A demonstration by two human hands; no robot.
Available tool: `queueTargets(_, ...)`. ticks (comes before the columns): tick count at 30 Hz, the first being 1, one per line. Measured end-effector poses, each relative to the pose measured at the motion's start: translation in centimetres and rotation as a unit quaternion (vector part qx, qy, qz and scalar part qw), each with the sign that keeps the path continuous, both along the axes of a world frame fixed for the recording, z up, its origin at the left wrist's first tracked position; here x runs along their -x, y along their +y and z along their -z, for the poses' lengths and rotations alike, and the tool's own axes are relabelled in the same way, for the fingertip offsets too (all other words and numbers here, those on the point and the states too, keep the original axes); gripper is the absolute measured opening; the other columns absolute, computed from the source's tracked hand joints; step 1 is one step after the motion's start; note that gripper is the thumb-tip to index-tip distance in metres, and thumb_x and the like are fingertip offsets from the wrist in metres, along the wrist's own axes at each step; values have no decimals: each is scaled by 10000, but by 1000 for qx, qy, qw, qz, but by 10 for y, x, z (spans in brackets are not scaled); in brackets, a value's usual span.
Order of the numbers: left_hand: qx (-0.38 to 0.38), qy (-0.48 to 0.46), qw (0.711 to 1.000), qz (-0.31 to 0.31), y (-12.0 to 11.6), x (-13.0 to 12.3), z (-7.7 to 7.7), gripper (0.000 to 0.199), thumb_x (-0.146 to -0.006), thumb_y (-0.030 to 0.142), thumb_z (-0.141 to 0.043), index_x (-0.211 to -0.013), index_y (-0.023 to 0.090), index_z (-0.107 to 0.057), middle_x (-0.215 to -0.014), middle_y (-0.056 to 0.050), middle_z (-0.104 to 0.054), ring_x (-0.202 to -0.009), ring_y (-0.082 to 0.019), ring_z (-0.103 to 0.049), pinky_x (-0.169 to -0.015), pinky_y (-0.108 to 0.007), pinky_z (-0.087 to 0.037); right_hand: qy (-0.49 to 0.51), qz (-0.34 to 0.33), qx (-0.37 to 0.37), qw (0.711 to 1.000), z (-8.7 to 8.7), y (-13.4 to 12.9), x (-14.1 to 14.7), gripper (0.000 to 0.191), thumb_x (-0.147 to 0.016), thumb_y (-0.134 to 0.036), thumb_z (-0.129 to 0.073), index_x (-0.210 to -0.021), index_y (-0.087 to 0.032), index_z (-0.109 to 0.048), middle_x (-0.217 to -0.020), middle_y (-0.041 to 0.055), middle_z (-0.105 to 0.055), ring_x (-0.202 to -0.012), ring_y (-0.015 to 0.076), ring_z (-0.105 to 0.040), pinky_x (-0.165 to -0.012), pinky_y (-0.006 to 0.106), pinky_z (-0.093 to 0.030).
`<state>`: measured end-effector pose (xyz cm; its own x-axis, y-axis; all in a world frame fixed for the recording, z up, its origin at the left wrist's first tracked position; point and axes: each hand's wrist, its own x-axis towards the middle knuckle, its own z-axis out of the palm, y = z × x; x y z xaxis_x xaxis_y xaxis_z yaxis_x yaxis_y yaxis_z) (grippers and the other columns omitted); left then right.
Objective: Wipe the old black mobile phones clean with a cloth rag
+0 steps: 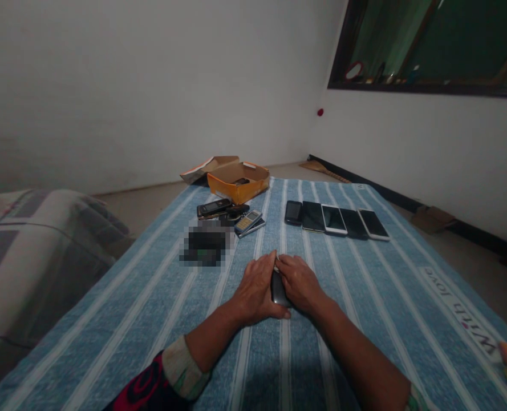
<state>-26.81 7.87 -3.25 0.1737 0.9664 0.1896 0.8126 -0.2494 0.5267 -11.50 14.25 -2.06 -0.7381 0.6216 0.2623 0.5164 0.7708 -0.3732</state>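
A dark phone (280, 290) is between my two hands, just above the striped blue cloth (274, 365). My left hand (256, 288) is closed along the phone's left side, its thumb across the near end. On the far right part of the phone rest the bent fingers of my right hand (300, 279). Something small and pale (276, 262) shows between the fingertips, too small to make out. Beyond my right hand lies a row of several phones, among them a white-framed one (334, 219). A keypad phone (248, 220) lies in a loose pile at the left.
An open orange box (237, 191) with a dark item inside stands at the far end, its flap or lid (206, 168) beside it. A blurred dark patch (206, 244) covers something left of my hands. A covered piece of furniture (43, 268) is at the left.
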Motion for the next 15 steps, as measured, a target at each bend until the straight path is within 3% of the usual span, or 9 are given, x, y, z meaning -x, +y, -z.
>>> queueTargets(7, 20, 17, 999, 20, 1, 5, 1, 1378, -448, 508, -877, -1512, 148, -79, -1481, -227, -369, -1376, -422, -337, -1140, -614, -173, 18, -37, -3, 999, 1, -5, -17, 333, -909, -50, -420, -1121, -180, -642, -1109, 76, -626, -1033, 198, -536, -928, 330, -401)
queueTargets(15, 10, 19, 999, 29, 1, 4, -3, 1313, -476, 551, -846, -1498, 134, -134, -1444, -218, -423, -1348, -415, -372, -1126, -603, -206, 21, -58, 4, 998, 0, -30, -37, 304, -941, -109, -444, -1151, -202, -643, -1216, 101, -622, -1149, 224, -530, -958, 395, -402)
